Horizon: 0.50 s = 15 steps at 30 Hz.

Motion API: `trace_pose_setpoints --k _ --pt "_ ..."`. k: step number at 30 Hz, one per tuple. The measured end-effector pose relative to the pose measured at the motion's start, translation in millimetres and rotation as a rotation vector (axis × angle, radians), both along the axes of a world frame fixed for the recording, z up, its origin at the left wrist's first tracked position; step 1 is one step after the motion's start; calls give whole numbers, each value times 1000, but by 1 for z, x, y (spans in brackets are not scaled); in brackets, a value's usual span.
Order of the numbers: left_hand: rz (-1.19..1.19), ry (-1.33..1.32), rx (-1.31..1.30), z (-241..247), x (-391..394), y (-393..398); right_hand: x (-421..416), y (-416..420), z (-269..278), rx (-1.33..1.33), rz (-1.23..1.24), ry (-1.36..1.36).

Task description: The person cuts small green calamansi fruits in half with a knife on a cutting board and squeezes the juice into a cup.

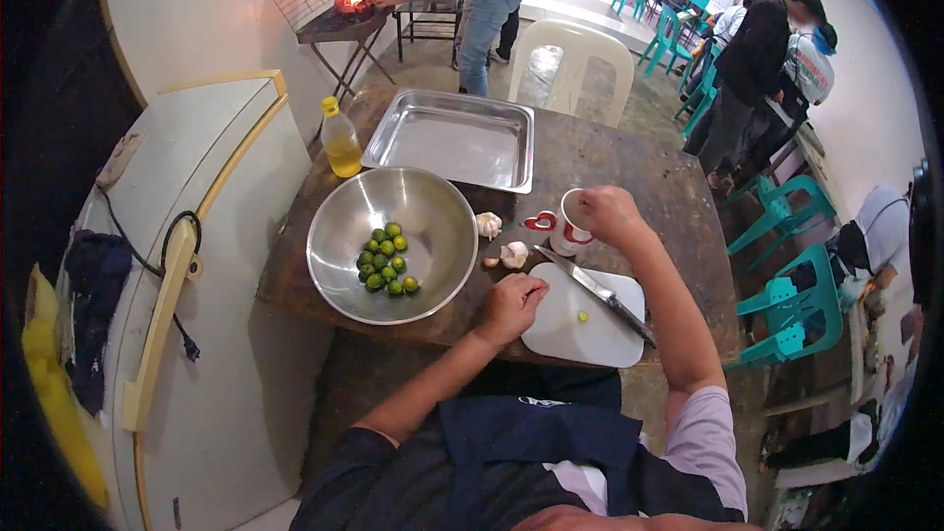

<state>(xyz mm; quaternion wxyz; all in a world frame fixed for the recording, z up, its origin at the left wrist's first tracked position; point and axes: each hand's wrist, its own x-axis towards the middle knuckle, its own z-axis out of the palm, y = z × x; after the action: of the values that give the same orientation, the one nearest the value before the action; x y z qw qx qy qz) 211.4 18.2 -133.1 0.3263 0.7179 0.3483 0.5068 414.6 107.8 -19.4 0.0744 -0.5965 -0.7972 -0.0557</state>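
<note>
My right hand is at the rim of a white mug with a red heart-shaped handle; its fingertips are hidden, so I cannot tell what they hold. My left hand is curled at the left edge of a white cutting board, its fingertips drawn together. A kitchen knife lies slantwise across the board, beside a small piece of green citrus. Garlic bulbs sit between the mug and a large steel bowl, which holds several small green citrus fruits.
A steel tray and a bottle of yellow liquid stand at the table's far side, before a white plastic chair. A refrigerator stands at left. Beyond, a person tends a grill with a flame; other people are at right.
</note>
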Motion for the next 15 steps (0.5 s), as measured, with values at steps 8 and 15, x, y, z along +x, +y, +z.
trace_pose_setpoints --k 8,15 --pt "18 7 61 -4 1 3 8 0 9 -32 35 450" --pt "21 -2 81 -4 0 2 3 -2 1 -334 -167 1055"
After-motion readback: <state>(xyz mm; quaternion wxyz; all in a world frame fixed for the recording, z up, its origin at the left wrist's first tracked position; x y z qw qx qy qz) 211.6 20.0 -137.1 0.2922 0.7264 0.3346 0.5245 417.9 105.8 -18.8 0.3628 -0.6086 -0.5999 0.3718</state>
